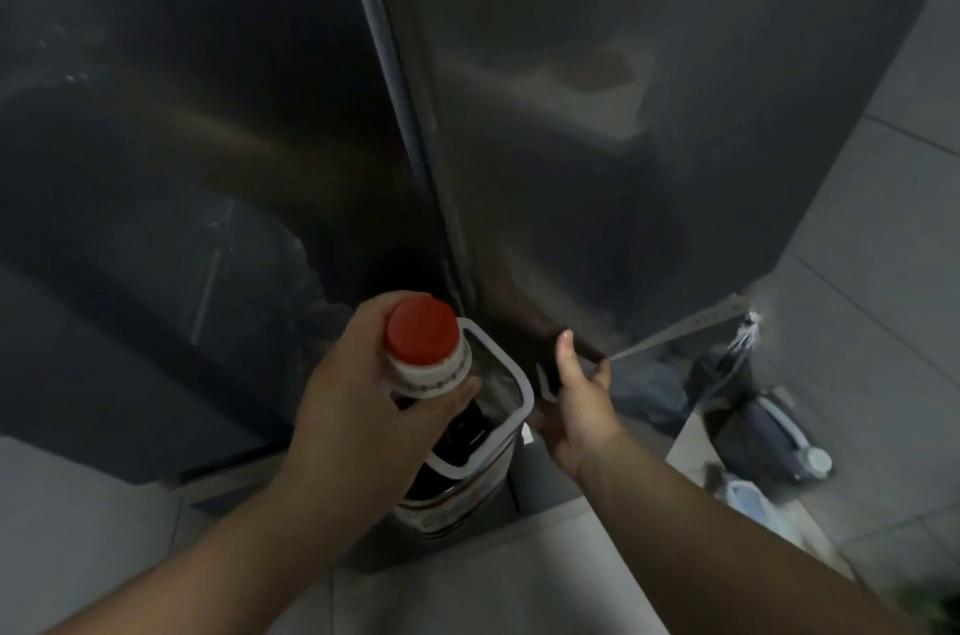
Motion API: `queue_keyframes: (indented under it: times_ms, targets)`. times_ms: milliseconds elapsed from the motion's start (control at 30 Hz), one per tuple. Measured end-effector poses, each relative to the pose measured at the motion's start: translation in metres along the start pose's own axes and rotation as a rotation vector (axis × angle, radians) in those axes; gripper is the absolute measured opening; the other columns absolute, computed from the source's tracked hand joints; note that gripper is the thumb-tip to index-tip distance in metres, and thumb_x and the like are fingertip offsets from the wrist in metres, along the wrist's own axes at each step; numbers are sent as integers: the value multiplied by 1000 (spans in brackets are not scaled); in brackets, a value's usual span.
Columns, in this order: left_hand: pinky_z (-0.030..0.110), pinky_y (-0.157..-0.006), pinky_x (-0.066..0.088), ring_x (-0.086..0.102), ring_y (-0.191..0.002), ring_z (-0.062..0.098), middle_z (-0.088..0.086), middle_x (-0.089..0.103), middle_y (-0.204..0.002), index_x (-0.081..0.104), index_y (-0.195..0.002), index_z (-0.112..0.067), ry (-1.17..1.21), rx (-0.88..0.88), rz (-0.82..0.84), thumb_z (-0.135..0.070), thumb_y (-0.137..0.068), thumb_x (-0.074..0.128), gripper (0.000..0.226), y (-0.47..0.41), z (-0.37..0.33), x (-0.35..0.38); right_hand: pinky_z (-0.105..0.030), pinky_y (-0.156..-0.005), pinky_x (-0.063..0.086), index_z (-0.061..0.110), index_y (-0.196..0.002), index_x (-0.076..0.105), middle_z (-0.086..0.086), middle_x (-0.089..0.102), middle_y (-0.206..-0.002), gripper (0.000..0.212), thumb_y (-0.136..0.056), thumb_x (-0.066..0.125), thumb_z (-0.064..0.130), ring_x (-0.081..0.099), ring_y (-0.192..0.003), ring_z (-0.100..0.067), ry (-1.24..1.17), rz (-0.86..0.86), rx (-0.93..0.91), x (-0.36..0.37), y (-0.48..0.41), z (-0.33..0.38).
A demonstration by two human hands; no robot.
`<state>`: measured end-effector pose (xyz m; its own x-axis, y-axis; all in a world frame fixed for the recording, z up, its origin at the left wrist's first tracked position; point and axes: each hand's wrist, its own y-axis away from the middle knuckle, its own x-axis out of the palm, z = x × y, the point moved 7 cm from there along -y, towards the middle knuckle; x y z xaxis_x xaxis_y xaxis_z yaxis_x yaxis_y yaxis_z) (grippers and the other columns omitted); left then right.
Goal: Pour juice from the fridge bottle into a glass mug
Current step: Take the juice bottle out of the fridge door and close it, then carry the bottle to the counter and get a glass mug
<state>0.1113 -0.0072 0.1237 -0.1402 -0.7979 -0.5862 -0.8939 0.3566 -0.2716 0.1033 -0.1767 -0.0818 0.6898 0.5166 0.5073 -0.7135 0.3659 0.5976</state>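
Left hand [358,395]: clenched round juice bottle [457,426] neck, below red cap [422,329].
Juice bottle: upright, dark inside, held over white-rimmed bin [524,390].
Right hand [576,400]: fingers hooked round lower edge of fridge door [623,167].

The left hand [358,400] grips the neck of a dark bottle [434,369] with a red cap [422,327], held upright near the foot of a dark fridge. To the right, the right hand [579,406] curls its fingers round the lower edge of the fridge door [623,141]. Dark bags [753,432] lie on the tiled floor [883,271] at far right.
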Motion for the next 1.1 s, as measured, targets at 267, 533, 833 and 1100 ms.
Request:
queue_keyframes:
  times_ms: [267,533,833,1100]
  targets:
    - [-4,-73,39,53,-94,-18,-43,54,-98,48,-96,-50,47,-72,93,-22,-65,84,56,-14,32,35,-34,-92,43,26,-153,-10,-10,22,-158,98,-89,62,41,36,-138,-30,59,-50,-11,27,-25,12]
    - [-5,-74,35,51,-93,-20,-29,59,-96,49,-95,-48,67,-63,179,-15,-66,84,57,-19,40,69,-43,-82,57,14,-144,36,-11,60,-131,120,-50,75,78,70,-92,-31,355,5,-16,18,-10,36]
    - [13,-79,45,59,-93,-8,-22,63,-98,54,-106,-38,113,109,406,-17,-64,84,56,-12,-18,135,-45,-118,9,42,-147,24,10,36,-153,101,-61,66,72,26,-144,-17,1332,123,-883,-29,114,116]
    - [5,-78,43,55,-99,-14,-30,60,-102,49,-106,-44,222,332,593,-16,-63,86,63,48,-120,201,-60,-116,11,40,-141,35,20,45,-142,95,-59,79,60,35,-138,-12,1265,-61,-887,-122,193,147]
